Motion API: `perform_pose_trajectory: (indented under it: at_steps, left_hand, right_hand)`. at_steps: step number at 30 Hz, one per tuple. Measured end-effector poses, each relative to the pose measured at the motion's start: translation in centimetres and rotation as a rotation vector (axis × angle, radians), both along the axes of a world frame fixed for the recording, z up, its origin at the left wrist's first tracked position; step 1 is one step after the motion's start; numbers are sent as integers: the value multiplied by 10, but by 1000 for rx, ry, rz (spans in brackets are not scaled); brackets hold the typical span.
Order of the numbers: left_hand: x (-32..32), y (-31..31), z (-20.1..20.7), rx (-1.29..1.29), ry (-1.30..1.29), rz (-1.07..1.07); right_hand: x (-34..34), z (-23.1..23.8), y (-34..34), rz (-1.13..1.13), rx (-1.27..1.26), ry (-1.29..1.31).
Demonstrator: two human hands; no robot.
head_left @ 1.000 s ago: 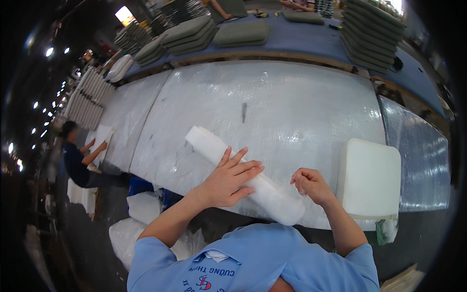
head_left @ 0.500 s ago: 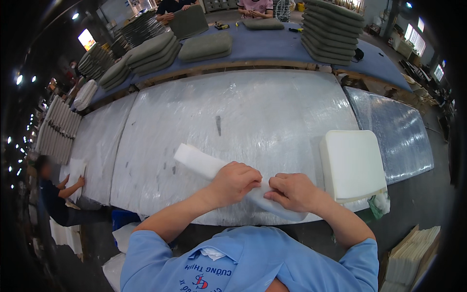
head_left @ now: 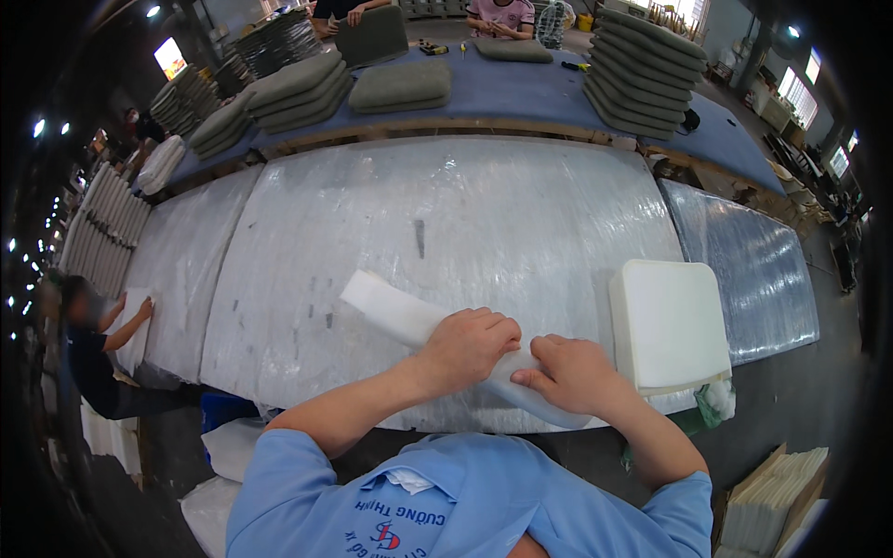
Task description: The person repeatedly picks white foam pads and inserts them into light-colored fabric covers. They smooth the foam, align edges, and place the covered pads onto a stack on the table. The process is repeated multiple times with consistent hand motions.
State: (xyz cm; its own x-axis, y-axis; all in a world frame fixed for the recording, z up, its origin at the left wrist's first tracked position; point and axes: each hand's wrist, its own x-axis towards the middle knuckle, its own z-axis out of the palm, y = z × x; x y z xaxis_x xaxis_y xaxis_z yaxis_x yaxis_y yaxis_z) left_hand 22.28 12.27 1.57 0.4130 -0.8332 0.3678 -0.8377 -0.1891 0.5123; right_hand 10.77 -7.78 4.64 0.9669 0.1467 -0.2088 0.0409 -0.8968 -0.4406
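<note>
A long white padded piece, like a foam cushion set on its edge, lies slantwise on the plastic-covered table, its far end pointing up and left. My left hand is closed over its middle, fingertips pinched at the upper edge. Close to its right, my right hand is also closed, thumb and fingers pinching the same edge. What lies between the fingertips is too small to make out. The near end curves down below my right hand, toward the table's front edge. To the right, white foam seat pads lie apart from my hands.
Beyond the table, a blue-topped table carries stacks of grey-green cushions. Two people stand behind it. At far left a person handles a white sheet. A box of white sheets stands low right, with green-and-white material by the pads.
Both hands stay closed on the white padded piece and appear slightly further right, along with it. The whole view has shifted a little. The person at left holds the white sheet differently.
</note>
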Motion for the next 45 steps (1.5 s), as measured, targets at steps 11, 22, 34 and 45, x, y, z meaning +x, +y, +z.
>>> perform_pose_trajectory:
  at_steps: [11, 22, 34, 45]
  left_hand:
    - [56, 66, 27, 344, -120, -70]
    - [58, 61, 7, 233, -64, -38]
    - [61, 46, 9, 317, 17, 84]
    - [88, 79, 27, 437, -177, 75]
  right_hand:
    - [-2, -15, -3, -7, 246, 107]
    - [26, 20, 39, 139, -164, 3]
    - [49, 8, 23, 29, 24, 130]
    - [68, -13, 35, 41, 177, 159]
